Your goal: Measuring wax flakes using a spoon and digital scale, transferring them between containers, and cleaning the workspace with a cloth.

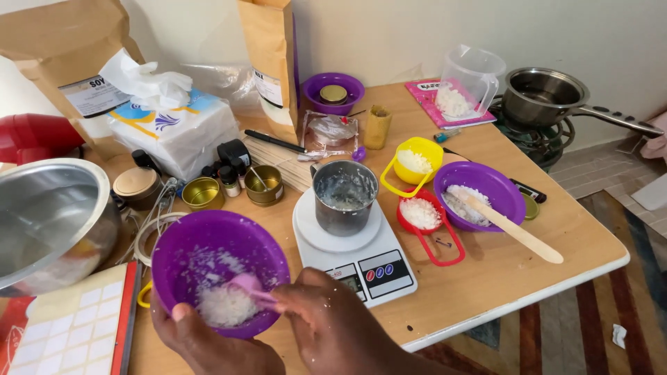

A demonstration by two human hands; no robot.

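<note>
Purple bowl lower left, white flakes inside, pale pink spoon. White scale centre, silver pot. Yellow cup, red cup, second purple bowl right of centre. Tan table. Striped rug lower right: brown, grey, cream. Tissue pack white, blue-orange print.

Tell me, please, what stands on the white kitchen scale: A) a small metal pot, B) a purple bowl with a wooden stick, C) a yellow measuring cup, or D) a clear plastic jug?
A: the small metal pot, smeared white inside, stands on the round plate of the scale, while the cups, bowls and jug rest on the table around it.
</note>
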